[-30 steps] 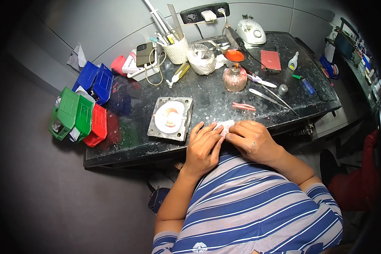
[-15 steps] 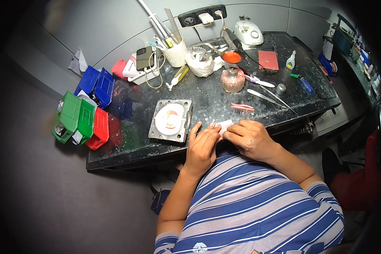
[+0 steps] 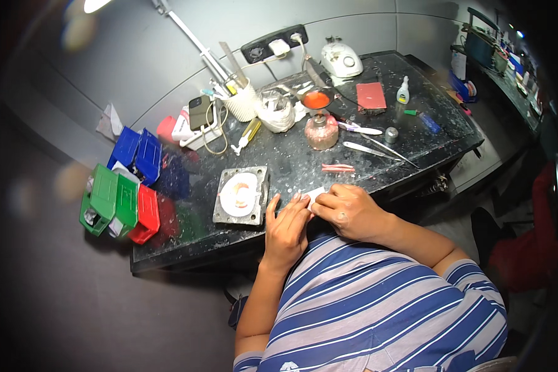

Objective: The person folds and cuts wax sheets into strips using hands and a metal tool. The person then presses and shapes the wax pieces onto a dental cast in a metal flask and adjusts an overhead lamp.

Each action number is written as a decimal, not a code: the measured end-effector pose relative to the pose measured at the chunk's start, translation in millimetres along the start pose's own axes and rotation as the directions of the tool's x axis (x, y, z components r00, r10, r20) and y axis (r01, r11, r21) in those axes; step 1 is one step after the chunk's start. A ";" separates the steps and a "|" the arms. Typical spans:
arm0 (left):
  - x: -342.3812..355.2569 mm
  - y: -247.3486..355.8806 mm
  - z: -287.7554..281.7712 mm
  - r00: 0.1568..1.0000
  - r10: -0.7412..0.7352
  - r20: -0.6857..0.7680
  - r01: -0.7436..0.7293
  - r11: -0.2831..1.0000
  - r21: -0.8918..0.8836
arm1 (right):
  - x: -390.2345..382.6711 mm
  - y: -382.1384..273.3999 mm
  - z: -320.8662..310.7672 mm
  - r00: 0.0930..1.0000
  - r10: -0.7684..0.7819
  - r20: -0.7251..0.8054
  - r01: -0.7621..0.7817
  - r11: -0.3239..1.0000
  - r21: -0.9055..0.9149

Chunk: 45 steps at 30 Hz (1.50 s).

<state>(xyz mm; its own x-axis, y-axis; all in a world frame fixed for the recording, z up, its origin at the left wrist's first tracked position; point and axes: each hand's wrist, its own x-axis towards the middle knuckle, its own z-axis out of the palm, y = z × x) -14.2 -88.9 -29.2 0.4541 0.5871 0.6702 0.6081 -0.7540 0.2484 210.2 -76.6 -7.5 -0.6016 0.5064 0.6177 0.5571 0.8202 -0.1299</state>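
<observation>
At the bench's front edge, my left hand (image 3: 285, 229) and my right hand (image 3: 350, 211) meet with curled fingers on a small white sheet (image 3: 316, 192), partly hidden under them. Just left of them lies a square metal flask (image 3: 258, 173), holding white material (image 3: 232, 204) with a pink-red horseshoe shape in it. Several pink strips (image 3: 338, 168) lie beyond my right hand. Farther back are a glass spirit burner (image 3: 321, 136), a pan of red liquid (image 3: 316, 99) above it, and metal hand tools (image 3: 372, 150).
The black bench (image 3: 167, 248) carries green (image 3: 102, 198), red (image 3: 146, 217) and blue (image 3: 127, 155) bins at left, a tool cup (image 3: 242, 105), a bag of white material (image 3: 276, 115) and a white machine (image 3: 341, 59). A person in red (image 3: 527, 248) is at the right.
The camera's view has tilted, showing more wall and a lamp, with the bench sitting lower in the picture. Both hands stay on the white sheet, with only slight finger movement.
</observation>
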 end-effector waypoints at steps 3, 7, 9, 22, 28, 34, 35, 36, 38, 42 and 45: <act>-2.6 -0.7 1.1 1.000 -0.003 0.020 0.003 1.000 0.016 | -0.7 0.4 3.0 1.000 -0.006 -0.014 0.006 1.000 0.014; -4.5 3.2 4.3 1.000 -0.029 0.011 0.029 1.000 0.010 | -1.1 1.9 2.2 0.999 -0.020 -0.044 0.023 0.998 0.062; -4.5 5.1 5.6 0.999 -0.041 -0.005 0.041 0.999 0.030 | -2.4 3.7 4.1 0.998 -0.018 -0.065 0.022 0.997 0.068; -4.9 4.6 8.1 0.999 -0.016 -0.027 0.018 0.999 0.045 | -5.8 13.8 10.3 0.988 -0.046 -0.144 0.057 0.996 0.073; -5.2 6.9 8.2 0.998 -0.044 -0.039 0.044 0.999 0.015 | -4.1 17.6 17.4 0.972 -0.075 -0.222 0.101 0.989 0.111; -3.1 8.9 8.1 0.997 -0.050 -0.054 0.049 0.999 -0.013 | -3.5 16.3 17.8 0.986 -0.055 -0.158 0.072 0.992 0.108; -3.2 9.6 7.6 0.997 -0.053 -0.055 0.053 0.999 -0.012 | -3.5 15.5 17.0 0.986 -0.057 -0.156 0.075 0.991 0.110; -3.6 10.2 7.1 0.997 -0.054 -0.055 0.053 0.999 -0.009 | -3.5 14.4 16.0 0.987 -0.055 -0.153 0.071 0.992 0.104; -4.1 10.0 7.1 0.996 -0.060 -0.059 0.060 0.998 -0.003 | -3.0 14.0 13.0 0.987 -0.058 -0.149 0.074 0.992 0.101; -5.0 10.7 7.0 0.996 -0.073 -0.049 0.073 0.997 0.005 | -4.1 14.7 -3.5 0.992 -0.043 -0.121 0.062 0.985 0.162; -4.7 12.1 6.1 0.995 -0.085 -0.047 0.086 0.996 0.015 | -7.7 20.0 -11.5 0.997 -0.047 -0.068 0.058 0.982 0.182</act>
<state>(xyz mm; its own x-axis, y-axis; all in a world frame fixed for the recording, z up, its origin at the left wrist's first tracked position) -5.0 -99.0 -33.6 0.3695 0.6350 0.6784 0.6545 -0.6961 0.2950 232.6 -67.1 -5.9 -0.5867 0.4483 0.6744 0.4077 0.8831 -0.2322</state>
